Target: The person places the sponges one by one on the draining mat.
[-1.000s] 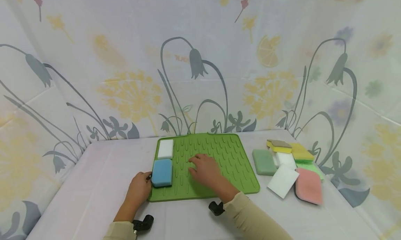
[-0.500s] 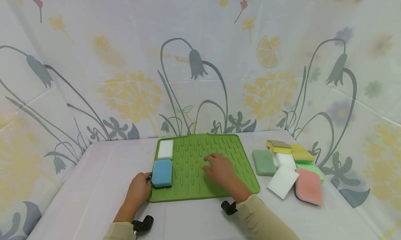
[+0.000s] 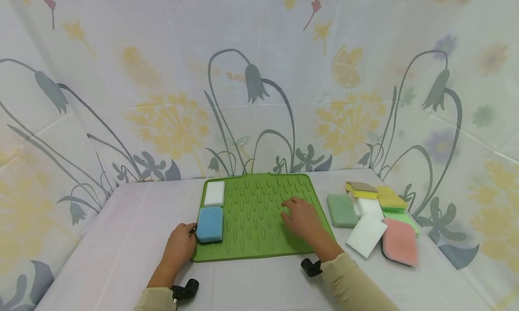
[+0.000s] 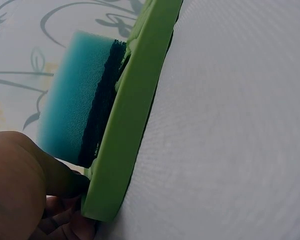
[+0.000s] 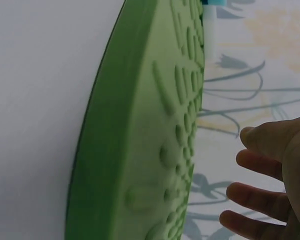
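A green ridged silicone mat (image 3: pixel 259 239) lies on the table. In the head view, a blue sponge (image 3: pixel 210 224) with a dark scouring layer underneath sits along its left side, just in front of a white sponge (image 3: pixel 214 194). My left hand (image 3: pixel 181 243) is at the mat's left edge beside the blue sponge. The left wrist view has its thumb (image 4: pixel 65 177) against the rim and the other fingers curled below, pinching the mat's corner. Over the right part of the mat, my right hand (image 3: pixel 302 218) holds nothing, its fingers (image 5: pixel 257 197) spread and relaxed.
Right of the mat lies a cluster: a sage-green sponge (image 3: pixel 342 210), a white pad (image 3: pixel 366 235), a pink sponge (image 3: pixel 400 242), a yellow sponge (image 3: pixel 391 197), a brown-topped yellow sponge (image 3: pixel 362 190) and more pieces. Behind the table hangs a flower-printed cloth (image 3: pixel 259 121).
My right hand has moved steadily to the right across the mat, with nothing in it. The left hand and the sponges have stayed in place.
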Available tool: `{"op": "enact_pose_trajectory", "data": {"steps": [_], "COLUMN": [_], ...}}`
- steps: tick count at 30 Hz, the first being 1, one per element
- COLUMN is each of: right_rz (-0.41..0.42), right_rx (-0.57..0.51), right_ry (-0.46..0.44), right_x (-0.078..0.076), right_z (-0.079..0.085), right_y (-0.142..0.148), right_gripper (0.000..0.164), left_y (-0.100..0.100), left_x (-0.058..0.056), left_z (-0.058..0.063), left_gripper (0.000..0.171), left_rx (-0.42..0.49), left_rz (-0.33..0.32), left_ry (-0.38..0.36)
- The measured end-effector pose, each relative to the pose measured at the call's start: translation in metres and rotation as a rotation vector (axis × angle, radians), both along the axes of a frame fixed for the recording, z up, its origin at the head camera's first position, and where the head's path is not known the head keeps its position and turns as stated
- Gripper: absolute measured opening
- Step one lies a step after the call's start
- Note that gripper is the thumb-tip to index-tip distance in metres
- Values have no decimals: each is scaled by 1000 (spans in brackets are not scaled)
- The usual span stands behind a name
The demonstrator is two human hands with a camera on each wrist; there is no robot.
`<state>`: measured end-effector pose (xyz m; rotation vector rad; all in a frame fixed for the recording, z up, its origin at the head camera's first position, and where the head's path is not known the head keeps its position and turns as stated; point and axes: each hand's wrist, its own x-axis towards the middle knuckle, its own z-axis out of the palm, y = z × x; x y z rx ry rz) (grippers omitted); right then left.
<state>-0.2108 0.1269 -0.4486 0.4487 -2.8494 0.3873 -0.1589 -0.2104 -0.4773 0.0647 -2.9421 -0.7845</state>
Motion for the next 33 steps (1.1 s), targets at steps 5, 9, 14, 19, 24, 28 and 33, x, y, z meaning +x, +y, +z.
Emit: {"op": "enact_pose_trajectory", "data": {"steps": [5, 9, 14, 19, 24, 28, 33], "right_rz": [-17, -41, -77, -102, -119, -143, -149], "right_rx": [5, 16, 22, 39, 56, 58, 46], "right_ry": [-9, -11, -24, -49, -51, -42, -21], "right_x": [1, 0, -1, -1, -2, -2, -4], "right_z": [-1, -5, -5, -5, -5, -6, -11], "right_y": [16, 30, 47, 64, 79, 87, 100], "right_gripper": [31, 31, 31, 33, 36, 35, 35], "left_y": [0, 1, 2, 2, 2, 2, 2], "left_x": [1, 1, 1, 2, 3, 3, 3], "left_z": [0, 1, 2, 3, 5, 5, 5], "left_gripper": [33, 33, 34, 34, 34, 34, 34], "left_rx": [-1, -2, -2, 4, 5, 2, 6], "left_rz": [5, 12, 13, 7, 4, 5, 4], "left_ry": [6, -3, -15, -9, -7, -6, 3]}}
